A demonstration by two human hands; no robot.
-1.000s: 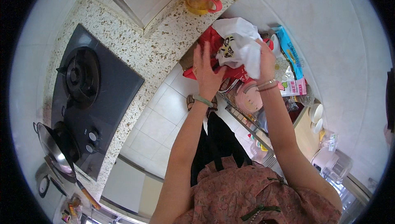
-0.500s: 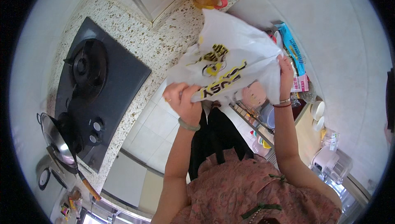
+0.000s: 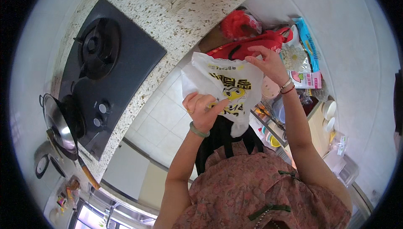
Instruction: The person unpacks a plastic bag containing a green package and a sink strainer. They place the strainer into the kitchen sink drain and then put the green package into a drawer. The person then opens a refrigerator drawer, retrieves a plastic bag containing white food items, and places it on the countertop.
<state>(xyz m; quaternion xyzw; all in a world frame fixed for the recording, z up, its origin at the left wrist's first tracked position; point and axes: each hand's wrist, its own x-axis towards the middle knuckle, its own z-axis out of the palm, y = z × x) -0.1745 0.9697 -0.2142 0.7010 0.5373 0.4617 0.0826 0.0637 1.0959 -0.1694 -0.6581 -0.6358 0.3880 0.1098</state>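
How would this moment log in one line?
left hand: curled on white plastic bag with black-and-yellow print | right hand: at bag's upper edge | nearby: shiny red bag, black glass hob

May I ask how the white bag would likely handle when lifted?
The bag is probably floppy, as it creases and its lower end bunches up. It is likely light for its size, since it looks thin, with no obvious bulge.

A kitchen, as the flat black gas hob (image 3: 136, 52), brown-speckled cream worktop (image 3: 184, 19) and round silver metal wok (image 3: 62, 122) at left show.
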